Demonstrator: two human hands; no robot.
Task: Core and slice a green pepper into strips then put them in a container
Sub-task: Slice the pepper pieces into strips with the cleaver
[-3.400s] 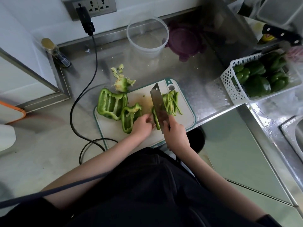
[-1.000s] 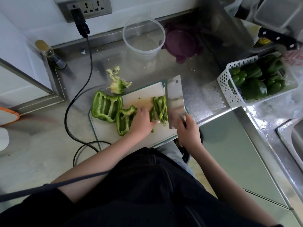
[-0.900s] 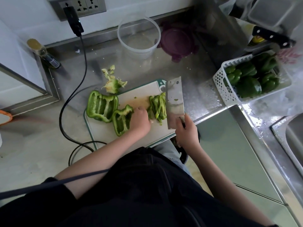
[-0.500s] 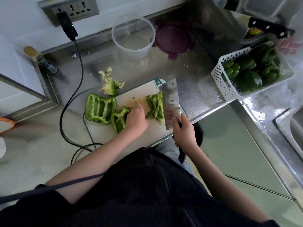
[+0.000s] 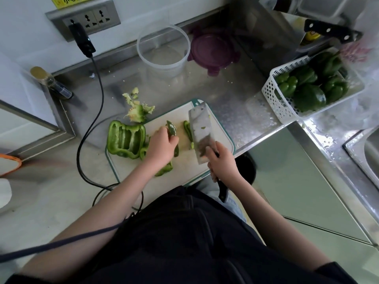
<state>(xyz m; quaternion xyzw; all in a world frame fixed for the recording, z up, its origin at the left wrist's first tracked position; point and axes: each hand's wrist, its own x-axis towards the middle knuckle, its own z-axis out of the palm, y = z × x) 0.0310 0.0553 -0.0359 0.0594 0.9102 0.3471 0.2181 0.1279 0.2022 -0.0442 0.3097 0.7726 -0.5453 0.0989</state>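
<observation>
My left hand (image 5: pixel 162 147) is shut on a bunch of green pepper strips (image 5: pixel 171 129) over the white cutting board (image 5: pixel 185 171). My right hand (image 5: pixel 222 161) grips the handle of a cleaver (image 5: pixel 200 130), whose broad blade lies tilted over the board's right side. A few strips (image 5: pixel 187 130) lie against the blade's left edge. A large opened pepper piece (image 5: pixel 126 139) rests on the board's left end, and a smaller piece (image 5: pixel 164 171) lies partly under my left wrist. The pepper core (image 5: pixel 137 112) sits on the counter behind the board. A clear round container (image 5: pixel 163 48) stands at the back.
A purple lid (image 5: pixel 213 51) lies right of the container. A white basket (image 5: pixel 272 93) of whole green peppers stands at the right, with a black-handled knife (image 5: pixel 332 33) behind it. A black cable (image 5: pixel 98 103) runs along the left. A small bottle (image 5: pixel 51 83) is at back left, a sink (image 5: pixel 369 152) at far right.
My left hand has closed on a bunch of the cut strips, leaving a few by the blade. The cleaver went from cutting to lying with its broad side up, right of the strips.
</observation>
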